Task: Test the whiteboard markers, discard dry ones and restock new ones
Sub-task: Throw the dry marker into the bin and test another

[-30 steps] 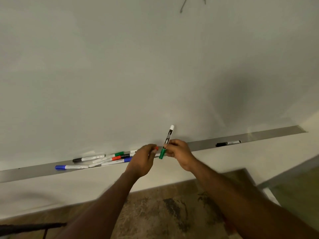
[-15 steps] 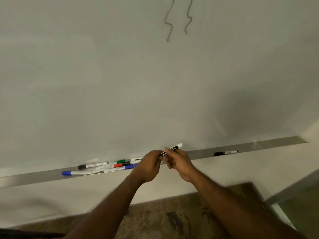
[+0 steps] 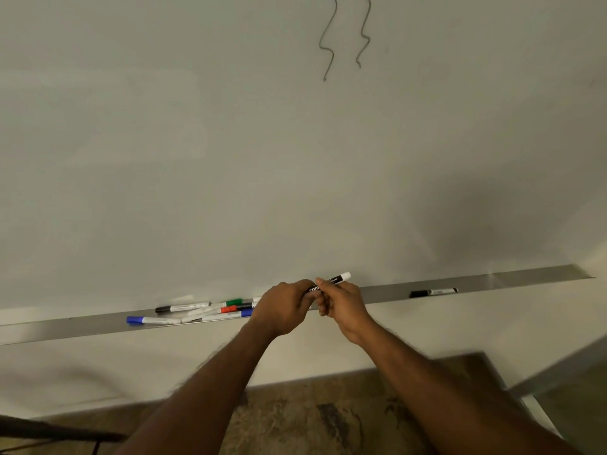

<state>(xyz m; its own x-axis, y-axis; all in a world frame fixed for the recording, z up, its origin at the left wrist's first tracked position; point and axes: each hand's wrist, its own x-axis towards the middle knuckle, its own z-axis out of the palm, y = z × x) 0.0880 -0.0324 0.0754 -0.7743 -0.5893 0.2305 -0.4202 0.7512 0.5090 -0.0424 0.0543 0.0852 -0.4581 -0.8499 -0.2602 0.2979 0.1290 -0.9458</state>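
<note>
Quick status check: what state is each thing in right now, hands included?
Left hand: closed on the held marker's left end.
Right hand: pinching the held marker.
Held marker: tilted, white end up-right; cap hidden.
Marker cluster: lying capped on the tray.
Lone black marker: lying capped.
Whiteboard: two squiggles.

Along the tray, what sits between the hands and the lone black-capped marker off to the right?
Nothing. In the head view the tray is bare metal from the right hand to the black-capped marker; the other markers lie left of the hands.
</note>
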